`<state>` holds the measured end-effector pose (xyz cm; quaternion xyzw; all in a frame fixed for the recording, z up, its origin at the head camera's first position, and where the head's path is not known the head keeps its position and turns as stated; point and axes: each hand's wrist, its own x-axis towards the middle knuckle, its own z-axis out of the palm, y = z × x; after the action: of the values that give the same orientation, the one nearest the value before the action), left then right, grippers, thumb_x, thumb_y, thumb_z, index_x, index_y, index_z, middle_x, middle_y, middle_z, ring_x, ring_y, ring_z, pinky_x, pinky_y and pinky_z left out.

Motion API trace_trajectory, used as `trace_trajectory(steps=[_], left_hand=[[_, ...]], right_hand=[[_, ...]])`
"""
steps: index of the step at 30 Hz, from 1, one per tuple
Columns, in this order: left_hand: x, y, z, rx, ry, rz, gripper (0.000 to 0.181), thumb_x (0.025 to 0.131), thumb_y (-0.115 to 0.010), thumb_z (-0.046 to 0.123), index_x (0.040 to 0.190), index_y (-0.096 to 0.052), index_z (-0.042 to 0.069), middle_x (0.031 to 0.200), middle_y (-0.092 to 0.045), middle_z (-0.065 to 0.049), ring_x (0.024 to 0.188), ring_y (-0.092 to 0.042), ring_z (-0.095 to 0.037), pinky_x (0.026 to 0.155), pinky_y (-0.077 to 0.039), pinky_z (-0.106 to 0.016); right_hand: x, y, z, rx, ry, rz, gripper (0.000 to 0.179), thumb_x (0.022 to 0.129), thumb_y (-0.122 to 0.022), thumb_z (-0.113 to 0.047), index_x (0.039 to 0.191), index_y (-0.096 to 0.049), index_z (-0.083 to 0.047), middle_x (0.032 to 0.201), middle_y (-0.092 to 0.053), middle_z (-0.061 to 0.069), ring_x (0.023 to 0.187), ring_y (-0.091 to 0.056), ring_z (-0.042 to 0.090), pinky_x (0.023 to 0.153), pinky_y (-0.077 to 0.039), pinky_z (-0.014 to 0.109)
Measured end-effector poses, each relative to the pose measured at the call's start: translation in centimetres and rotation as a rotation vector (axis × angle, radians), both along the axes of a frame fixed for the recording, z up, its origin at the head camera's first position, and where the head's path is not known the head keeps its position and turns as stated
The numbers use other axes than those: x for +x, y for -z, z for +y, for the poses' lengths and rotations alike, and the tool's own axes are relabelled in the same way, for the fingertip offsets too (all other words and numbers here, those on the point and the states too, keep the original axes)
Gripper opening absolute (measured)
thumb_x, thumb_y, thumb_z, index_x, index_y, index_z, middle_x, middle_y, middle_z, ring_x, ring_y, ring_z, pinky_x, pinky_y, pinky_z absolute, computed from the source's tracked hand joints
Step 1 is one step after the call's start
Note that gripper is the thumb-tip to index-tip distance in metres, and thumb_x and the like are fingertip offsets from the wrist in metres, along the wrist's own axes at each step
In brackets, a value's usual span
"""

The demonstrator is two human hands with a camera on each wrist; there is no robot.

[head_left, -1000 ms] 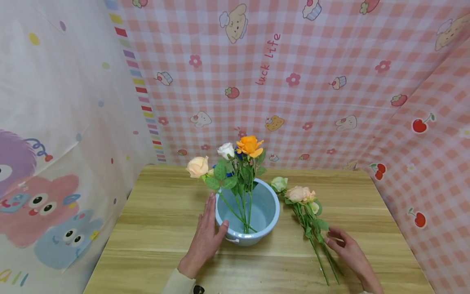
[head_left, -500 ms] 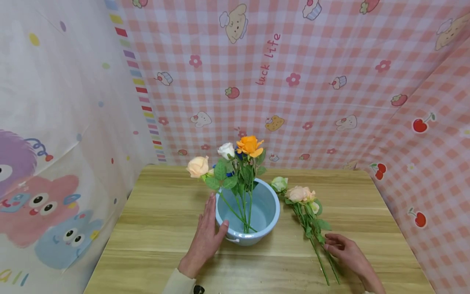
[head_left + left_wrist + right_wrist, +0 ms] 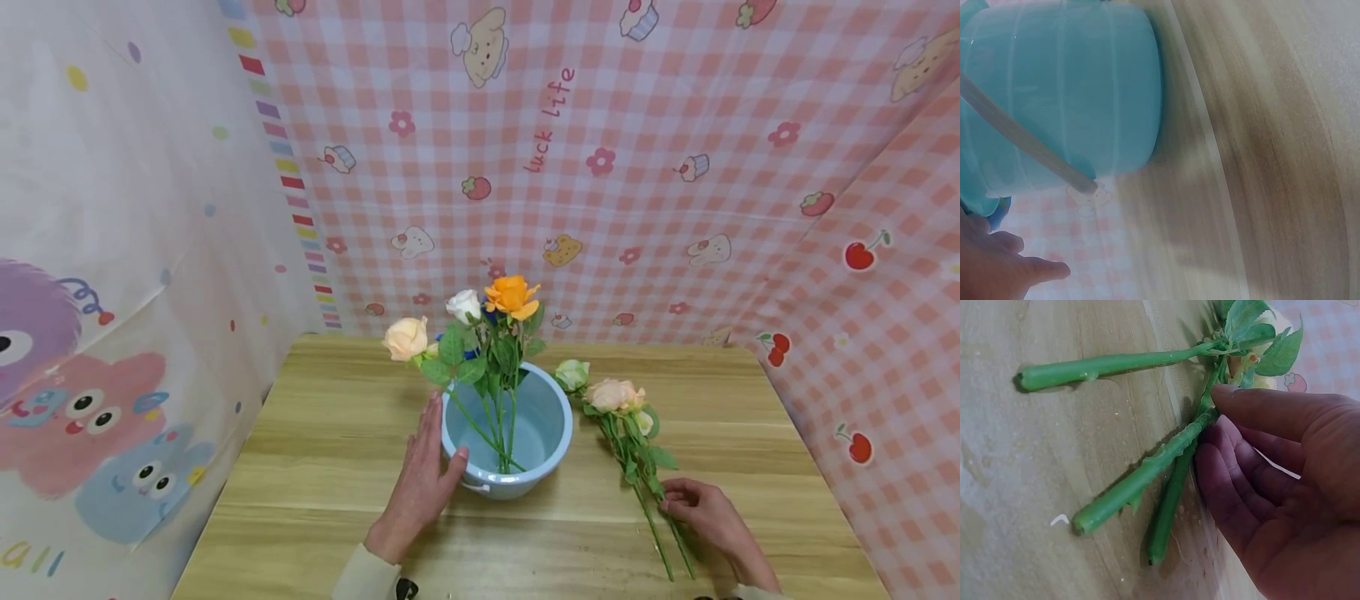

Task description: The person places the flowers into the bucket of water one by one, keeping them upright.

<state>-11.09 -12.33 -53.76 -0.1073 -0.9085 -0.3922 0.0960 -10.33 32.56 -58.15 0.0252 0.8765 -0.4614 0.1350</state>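
My left hand (image 3: 422, 482) rests with straight fingers along the left side of a light blue bucket (image 3: 546, 421), its thumb at the near rim. Several roses lean inside the bucket: an orange rose (image 3: 512, 297), a white rose (image 3: 464, 306), a peach rose (image 3: 407, 338) and a partly hidden blue one. On the right, my right hand (image 3: 708, 515) pinches a green rose stem (image 3: 1141, 478) between thumb and fingertips. That stem belongs to a bunch lying on the table, with pale peach blooms (image 3: 615, 395) and a greenish-white rose (image 3: 572, 375) at its far end.
The wooden table (image 3: 322, 433) ends at a pink checked cloth (image 3: 600, 200) behind and on the right, and a white cartoon cloth (image 3: 187, 333) on the left. The bucket's handle (image 3: 1029, 140) hangs down its side. A second stem (image 3: 1104, 367) lies beside the pinched one.
My right hand has lowered slightly toward the stems, and its fingers have closed on one. The left hand and the bucket stay in place.
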Motion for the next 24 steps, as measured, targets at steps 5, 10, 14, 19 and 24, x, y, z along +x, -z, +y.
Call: trace_trajectory(steps=[5, 10, 14, 19, 24], left_hand=[[-0.1, 0.1, 0.0, -0.009, -0.001, 0.008, 0.082, 0.105, -0.047, 0.047, 0.167, -0.009, 0.009, 0.174, -0.005, -0.005, 0.157, -0.013, -0.036, 0.114, -0.022, -0.075], [-0.1, 0.0, 0.1, -0.011, 0.000, 0.009, 0.081, 0.106, -0.046, 0.047, 0.167, -0.009, 0.008, 0.174, -0.006, -0.006, 0.157, -0.014, -0.037, 0.114, -0.023, -0.075], [0.0, 0.1, 0.1, -0.011, -0.003, 0.010, 0.081, 0.106, -0.046, 0.047, 0.167, -0.010, 0.008, 0.174, -0.007, -0.008, 0.156, -0.015, -0.038, 0.114, -0.023, -0.075], [0.1, 0.0, 0.1, -0.002, -0.003, 0.000, 0.082, 0.106, -0.047, 0.047, 0.167, -0.009, 0.010, 0.174, -0.006, -0.005, 0.157, -0.014, -0.036, 0.115, -0.022, -0.074], [0.0, 0.0, 0.0, 0.001, -0.003, -0.006, 0.082, 0.105, -0.047, 0.047, 0.168, -0.007, 0.011, 0.174, -0.004, -0.003, 0.157, -0.012, -0.035, 0.116, -0.021, -0.074]], right_hand=[[-0.2, 0.2, 0.0, 0.027, -0.023, 0.025, 0.032, 0.093, -0.074, -0.005, 0.118, -0.067, 0.014, 0.096, -0.075, 0.011, 0.084, -0.067, 0.013, 0.069, -0.055, 0.024], [-0.2, 0.1, 0.0, 0.043, -0.006, 0.030, 0.028, 0.092, -0.074, -0.003, 0.115, -0.069, 0.012, 0.095, -0.075, 0.010, 0.083, -0.066, 0.010, 0.071, -0.055, 0.022], [-0.1, 0.0, 0.0, 0.023, -0.003, 0.030, 0.028, 0.093, -0.073, -0.002, 0.117, -0.068, 0.013, 0.096, -0.075, 0.012, 0.082, -0.066, 0.012, 0.071, -0.055, 0.023], [0.1, -0.3, 0.0, 0.031, 0.027, 0.035, 0.029, 0.094, -0.072, -0.002, 0.119, -0.068, 0.012, 0.095, -0.072, 0.010, 0.082, -0.064, 0.012, 0.069, -0.054, 0.023], [0.2, -0.9, 0.1, 0.044, 0.076, 0.055, 0.031, 0.096, -0.070, -0.006, 0.121, -0.068, 0.011, 0.095, -0.070, 0.009, 0.081, -0.061, 0.010, 0.069, -0.052, 0.023]])
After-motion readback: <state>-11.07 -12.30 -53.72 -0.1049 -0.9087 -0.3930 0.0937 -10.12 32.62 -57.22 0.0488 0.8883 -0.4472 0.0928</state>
